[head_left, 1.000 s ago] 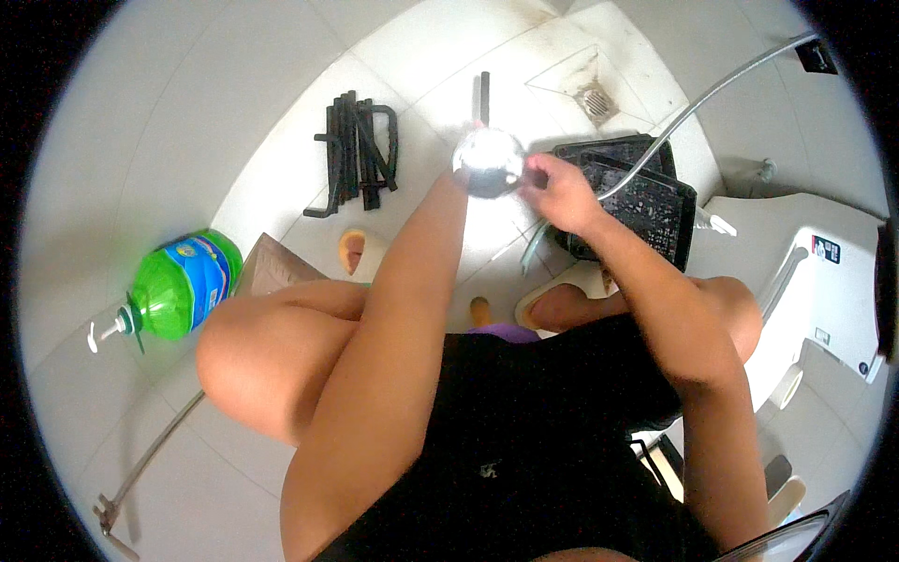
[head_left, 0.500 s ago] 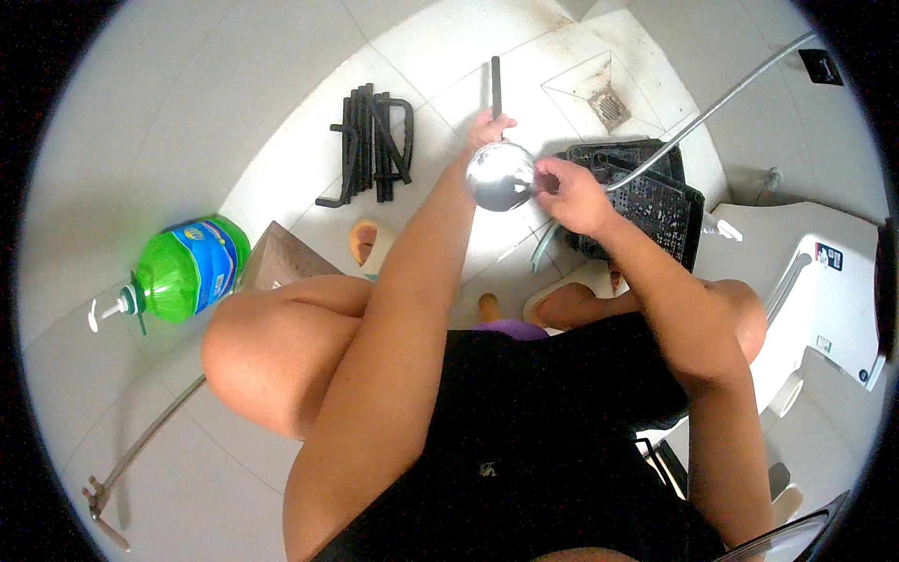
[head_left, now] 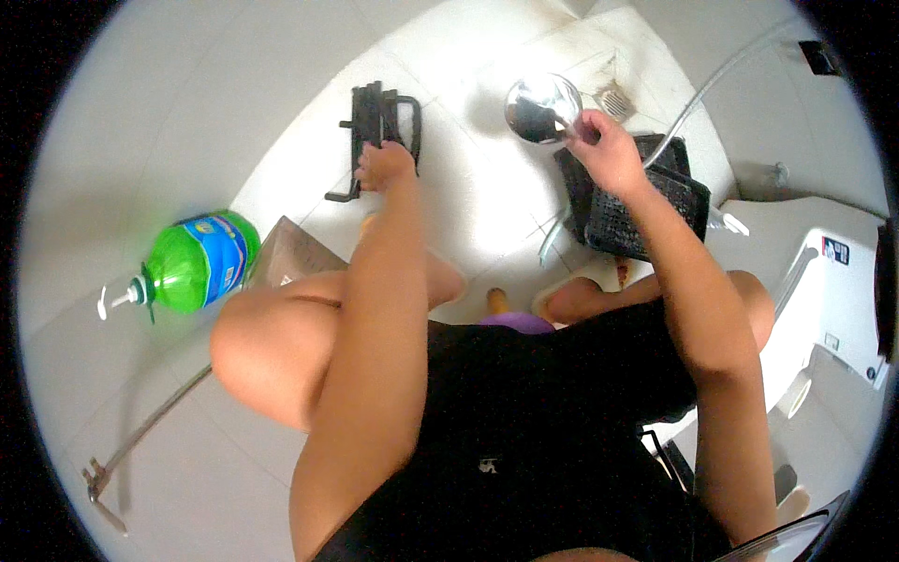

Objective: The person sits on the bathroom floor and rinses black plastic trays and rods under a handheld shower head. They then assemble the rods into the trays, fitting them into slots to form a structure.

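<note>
Near to far. Purple item below the shirt hem, slipper just beside it. Green pump bottle and brown box sit off to the left.

Left hand: over the near part of the black bars, fingers bent. Can't tell if they pinch a bar or only rest on it.

Black trays, right side of the floor, overlapping, one partly under the other. Surfaces pitted or specked; too coarse to tell which.

Right hand: fingers closed around the neck of the shower head. Head is round, shiny chrome, held up over the floor; grey hose runs up right to the wall. No water visible.

Floor drain is beyond, near the head.

Progress, my read: partway. Bars are bunched on the tiles, roughly parallel, straight ones plus bent ends and a loop-shaped piece, matt black. Trays stacked, untouched by either hand. Can't tell which pieces are rinsed, so the remaining count is open; handling the bars looks unfinished.
</note>
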Demonstrator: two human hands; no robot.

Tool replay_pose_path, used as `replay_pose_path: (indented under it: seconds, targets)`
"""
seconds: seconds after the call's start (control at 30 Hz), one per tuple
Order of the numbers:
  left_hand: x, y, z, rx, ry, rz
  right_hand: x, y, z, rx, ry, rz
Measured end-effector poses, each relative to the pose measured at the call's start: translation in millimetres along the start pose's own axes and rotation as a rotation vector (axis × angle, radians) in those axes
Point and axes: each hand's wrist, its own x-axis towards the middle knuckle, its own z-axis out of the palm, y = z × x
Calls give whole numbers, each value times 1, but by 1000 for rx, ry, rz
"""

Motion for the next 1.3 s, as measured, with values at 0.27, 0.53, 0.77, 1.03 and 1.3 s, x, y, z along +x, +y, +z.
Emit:
replay_pose_path:
  seconds: [0.27, 0.53, 0.77, 1.03, 1.3]
  targets:
    - [-129, 74, 42, -271, -450, 759, 18, 12, -133, -211, 169, -58]
    - [-256, 99, 20, -76, -806, 921, -26, 16, -189, -286, 148, 148]
    - [-205, 116, 23, -280, -546, 1010, -15, -1, -187, -190, 268, 46]
    - [-147, 200, -61, -758, -766, 567, -16, 2, -169, -108, 412, -46]
    - [-84, 195, -43, -1331, -1139, -63, -21, -17, -85, -5, 58, -231]
